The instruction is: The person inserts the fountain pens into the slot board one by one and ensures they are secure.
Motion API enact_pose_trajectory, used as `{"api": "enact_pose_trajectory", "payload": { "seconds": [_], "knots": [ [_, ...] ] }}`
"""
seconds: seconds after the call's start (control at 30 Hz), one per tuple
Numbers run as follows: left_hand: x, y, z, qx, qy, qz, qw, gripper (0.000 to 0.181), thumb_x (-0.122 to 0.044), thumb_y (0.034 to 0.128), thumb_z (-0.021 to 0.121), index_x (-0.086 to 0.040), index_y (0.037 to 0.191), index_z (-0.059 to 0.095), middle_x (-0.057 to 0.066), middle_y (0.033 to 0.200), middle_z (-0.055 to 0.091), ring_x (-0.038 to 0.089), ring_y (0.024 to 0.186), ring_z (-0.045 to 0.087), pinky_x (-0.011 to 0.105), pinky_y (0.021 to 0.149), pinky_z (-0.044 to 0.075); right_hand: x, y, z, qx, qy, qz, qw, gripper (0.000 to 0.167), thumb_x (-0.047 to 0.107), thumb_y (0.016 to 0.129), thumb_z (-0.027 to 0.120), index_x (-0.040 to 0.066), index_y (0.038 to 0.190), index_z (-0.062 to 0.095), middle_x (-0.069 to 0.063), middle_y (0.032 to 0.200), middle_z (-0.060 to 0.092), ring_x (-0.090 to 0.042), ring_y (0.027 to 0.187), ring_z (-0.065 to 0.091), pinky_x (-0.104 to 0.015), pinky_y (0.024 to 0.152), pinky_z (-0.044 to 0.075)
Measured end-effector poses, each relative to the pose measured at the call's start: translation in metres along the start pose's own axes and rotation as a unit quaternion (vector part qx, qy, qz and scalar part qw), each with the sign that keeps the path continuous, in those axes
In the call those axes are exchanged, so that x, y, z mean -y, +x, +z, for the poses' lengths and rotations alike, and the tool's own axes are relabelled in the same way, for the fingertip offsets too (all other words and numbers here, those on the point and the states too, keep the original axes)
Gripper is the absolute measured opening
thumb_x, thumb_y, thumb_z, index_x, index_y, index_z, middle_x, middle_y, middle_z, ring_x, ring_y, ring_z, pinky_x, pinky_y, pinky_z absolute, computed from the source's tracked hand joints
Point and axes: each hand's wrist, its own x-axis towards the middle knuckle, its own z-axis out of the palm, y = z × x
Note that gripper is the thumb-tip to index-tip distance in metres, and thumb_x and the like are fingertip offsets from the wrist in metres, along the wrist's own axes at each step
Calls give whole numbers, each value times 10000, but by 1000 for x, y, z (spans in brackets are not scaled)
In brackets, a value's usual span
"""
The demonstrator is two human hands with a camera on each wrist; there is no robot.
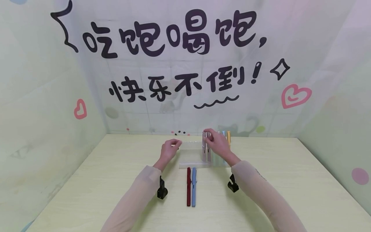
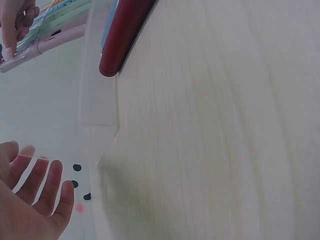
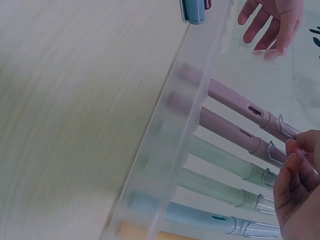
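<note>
The right hand (image 1: 218, 143) is pinching the upper end of a pink pen (image 1: 204, 154), the one nearest the left hand in the row. This pen is standing upright in a clear stand (image 1: 185, 166), its lower end showing blurred through the stand's frosted front lip. The left hand (image 1: 168, 150) is pinching the stand's upper edge at the near-left corner, thumb on one side and a fingertip showing through on the other.

The pen is looking light, stiff and rather slippery along its smooth barrel, so the upper end, beside the wire clip (image 3: 283, 129), is seeming the best place to hold it (the clip itself could bend or snag). The stand is looking thin, light and easy to nudge or scratch; its edge is offering a sound hold.

Counting up, six pens are standing in the row: two pink, the second (image 1: 208, 156) just beside the first, then two green (image 3: 220, 155), one light blue (image 3: 200, 215) and one orange (image 1: 229, 137). Two more are lying side by side on the table (image 1: 261, 199) in front of the stand: one red pen (image 1: 189, 187) and one blue pen (image 1: 194, 187). That is making eight pens, one stand and two hands.
</note>
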Motion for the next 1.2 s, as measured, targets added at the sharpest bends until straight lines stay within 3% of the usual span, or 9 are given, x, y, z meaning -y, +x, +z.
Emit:
{"api": "enact_pose_trajectory", "payload": {
  "seconds": [0.3,0.87,1.2],
  "knots": [
    [-1,0,-1,-6,18,43,10000,262,-234,879,554,-15,996,638,101,924,627,195,738,609,318,688,485,-2,4,3,191,-66,344,9992,316,148,863,561,94,1173,538,3,596,483,-145,478,414,-255,415,339],
    [-1,0,-1,34,-23,-35,10000,270,-245,879,552,-22,1006,637,94,935,623,190,750,603,312,689,482,0,8,6,267,-340,404,9982,330,153,858,566,99,1182,539,3,592,453,-141,474,371,-246,413,295],
    [-1,0,-1,10,5,-2,10000,263,-240,879,553,-21,998,639,95,930,626,193,748,605,313,688,482,0,8,5,271,-229,452,9983,374,144,854,562,96,1220,503,1,591,454,-129,471,366,-243,407,297]
  ]
}}
